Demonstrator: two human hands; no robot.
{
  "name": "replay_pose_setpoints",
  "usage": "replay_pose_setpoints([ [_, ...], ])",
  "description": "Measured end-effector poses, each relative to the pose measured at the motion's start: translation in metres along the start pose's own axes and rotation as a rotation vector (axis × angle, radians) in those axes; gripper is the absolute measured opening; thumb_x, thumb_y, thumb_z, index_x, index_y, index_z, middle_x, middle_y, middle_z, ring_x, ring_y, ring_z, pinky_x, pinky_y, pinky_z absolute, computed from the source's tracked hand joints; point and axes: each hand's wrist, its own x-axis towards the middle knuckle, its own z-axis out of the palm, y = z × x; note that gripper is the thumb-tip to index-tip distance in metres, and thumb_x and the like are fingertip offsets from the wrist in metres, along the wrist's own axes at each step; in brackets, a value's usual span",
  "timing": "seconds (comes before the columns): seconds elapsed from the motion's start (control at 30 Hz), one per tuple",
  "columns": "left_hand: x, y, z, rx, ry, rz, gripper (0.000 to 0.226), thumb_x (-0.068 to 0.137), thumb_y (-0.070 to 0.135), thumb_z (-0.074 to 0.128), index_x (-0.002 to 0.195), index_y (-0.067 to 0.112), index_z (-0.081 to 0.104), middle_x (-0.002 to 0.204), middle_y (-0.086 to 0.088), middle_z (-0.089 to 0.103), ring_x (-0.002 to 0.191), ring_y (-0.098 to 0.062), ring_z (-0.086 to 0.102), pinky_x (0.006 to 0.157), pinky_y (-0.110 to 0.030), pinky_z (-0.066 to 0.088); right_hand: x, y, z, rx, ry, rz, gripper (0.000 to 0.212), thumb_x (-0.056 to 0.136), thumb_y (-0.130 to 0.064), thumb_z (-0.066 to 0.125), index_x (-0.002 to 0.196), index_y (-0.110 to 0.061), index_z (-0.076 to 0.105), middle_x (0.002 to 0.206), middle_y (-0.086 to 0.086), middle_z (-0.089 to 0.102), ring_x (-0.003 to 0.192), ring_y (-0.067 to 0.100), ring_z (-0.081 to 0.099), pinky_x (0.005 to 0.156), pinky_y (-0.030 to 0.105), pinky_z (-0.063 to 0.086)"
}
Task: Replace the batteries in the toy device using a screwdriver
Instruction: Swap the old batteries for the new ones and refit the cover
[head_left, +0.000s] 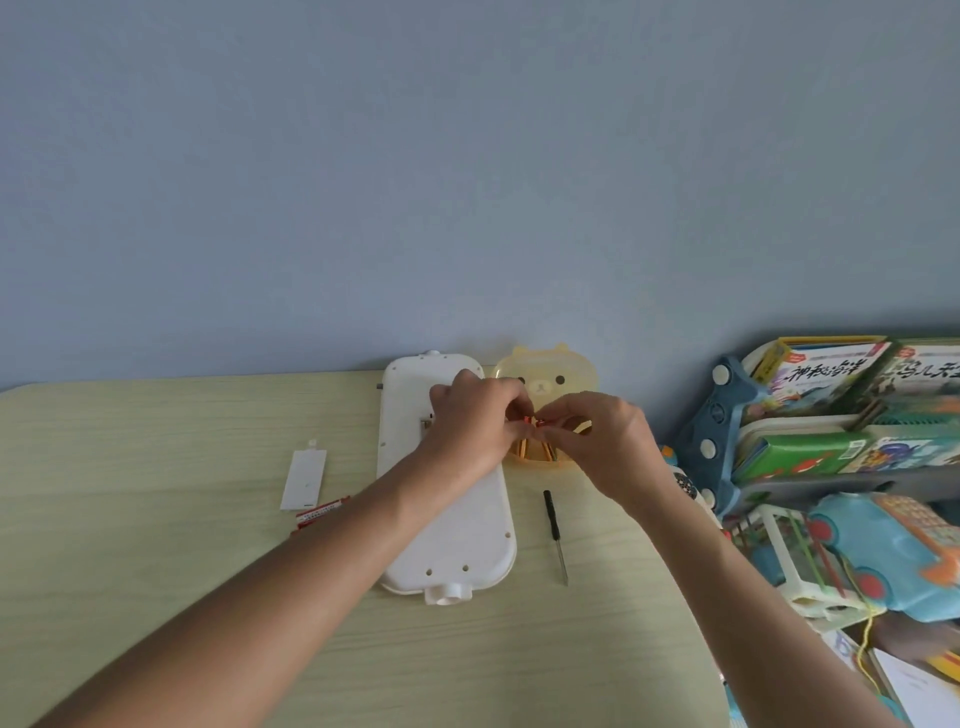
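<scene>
A long white toy device (457, 535) lies face down on the pale wooden table (156, 545). My left hand (470, 423) reaches across its upper part, and my right hand (597, 441) meets it over a yellow bear-shaped box (545, 374). Both hands pinch small red and gold batteries (535, 422) above the box. The white battery cover (304, 479) lies left of the device, with two red and white batteries (318, 514) beside it. A black-handled screwdriver (555, 535) rests right of the device.
A blue wall rises behind the table. To the right stands a blue toy shelf (722, 415) with picture books (815, 374), and below it a light blue toy (893, 561) and a white frame with coloured rods (800, 561).
</scene>
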Motion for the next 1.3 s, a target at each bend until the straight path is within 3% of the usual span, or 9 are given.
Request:
replay_pose_setpoints([
  [0.27, -0.001, -0.004, -0.002, 0.164, 0.007, 0.026, 0.029, 0.076, 0.050, 0.078, 0.100, 0.033, 0.076, 0.109, 0.005, 0.060, 0.114, -0.025, 0.042, 0.091, -0.035, 0.034, -0.006, 0.015, 0.010, -0.303, 0.067, -0.098, 0.026, 0.080, -0.030, 0.083, 0.104, -0.021, 0.081, 0.100, 0.000, 0.056, 0.098, 0.024, 0.054, 0.080, 0.034, 0.049],
  [0.37, 0.000, -0.004, -0.011, 0.084, 0.035, 0.012, 0.064, 0.063, 0.058, 0.082, 0.122, 0.038, 0.063, 0.122, 0.006, 0.051, 0.124, -0.021, 0.037, 0.097, -0.030, 0.026, -0.007, 0.016, -0.001, -0.172, 0.151, -0.074, 0.036, 0.081, -0.034, 0.080, 0.115, -0.023, 0.076, 0.111, 0.001, 0.060, 0.106, 0.023, 0.055, 0.091, 0.042, 0.051],
  [0.5, 0.005, -0.001, -0.017, 0.138, -0.154, -0.011, 0.135, 0.044, 0.075, 0.078, 0.154, 0.038, 0.010, 0.152, 0.004, 0.032, 0.148, -0.020, 0.015, 0.118, -0.040, 0.013, -0.005, 0.023, -0.028, 0.158, -0.039, 0.251, 0.100, 0.075, -0.053, 0.081, 0.156, -0.034, 0.026, 0.156, -0.003, 0.037, 0.145, 0.017, 0.033, 0.116, 0.043, 0.033],
  [0.63, 0.006, -0.003, -0.009, 0.215, -0.284, -0.020, 0.158, 0.041, 0.071, 0.084, 0.154, 0.034, -0.019, 0.156, -0.006, 0.030, 0.154, -0.024, 0.003, 0.122, -0.047, 0.004, -0.008, 0.030, -0.028, 0.216, -0.273, 0.352, 0.139, 0.062, -0.038, 0.094, 0.160, -0.033, -0.005, 0.162, -0.007, 0.028, 0.147, 0.015, 0.032, 0.112, 0.030, 0.032],
  [0.8, 0.006, -0.008, -0.007, 0.205, -0.174, 0.027, 0.150, 0.045, 0.063, 0.088, 0.158, 0.021, -0.001, 0.144, -0.003, 0.038, 0.145, -0.022, 0.026, 0.118, -0.038, 0.019, -0.007, 0.036, -0.015, 0.192, -0.179, 0.306, 0.137, 0.060, -0.026, 0.097, 0.161, -0.024, 0.004, 0.156, -0.004, 0.035, 0.141, 0.008, 0.036, 0.113, 0.031, 0.035],
  [0.93, 0.004, -0.008, -0.012, 0.138, -0.076, 0.154, 0.121, 0.052, 0.050, 0.092, 0.150, 0.021, 0.028, 0.140, 0.000, 0.042, 0.133, -0.019, 0.038, 0.109, -0.031, 0.033, -0.009, 0.042, -0.015, 0.299, -0.081, 0.253, 0.118, 0.056, -0.022, 0.098, 0.151, -0.028, 0.028, 0.147, -0.008, 0.043, 0.133, 0.010, 0.048, 0.106, 0.041, 0.049],
  [1.07, -0.001, -0.007, -0.012, 0.056, -0.069, 0.224, 0.073, 0.067, 0.032, 0.089, 0.127, 0.029, 0.046, 0.126, 0.008, 0.045, 0.115, -0.011, 0.048, 0.091, -0.032, 0.049, -0.013, 0.044, -0.013, 0.310, 0.021, 0.231, 0.090, 0.064, -0.013, 0.094, 0.135, -0.021, 0.039, 0.138, -0.008, 0.047, 0.129, 0.013, 0.055, 0.095, 0.016, 0.050],
  [1.17, -0.003, -0.007, -0.009, 0.056, -0.112, 0.250, 0.050, 0.076, 0.024, 0.083, 0.119, 0.029, 0.056, 0.122, 0.010, 0.047, 0.111, -0.009, 0.051, 0.083, -0.026, 0.047, -0.015, 0.048, -0.008, 0.282, 0.053, 0.247, 0.079, 0.067, -0.017, 0.093, 0.130, -0.017, 0.044, 0.134, -0.009, 0.054, 0.126, 0.009, 0.056, 0.084, 0.001, 0.044],
  [1.3, -0.001, -0.006, -0.011, -0.012, -0.129, 0.208, 0.047, 0.074, 0.044, 0.083, 0.115, 0.031, 0.064, 0.120, 0.012, 0.052, 0.109, -0.008, 0.053, 0.086, -0.022, 0.041, -0.020, 0.048, -0.009, 0.337, 0.025, 0.268, 0.074, 0.070, -0.020, 0.091, 0.130, -0.024, 0.047, 0.133, -0.015, 0.055, 0.130, 0.007, 0.054, 0.098, 0.017, 0.045],
])
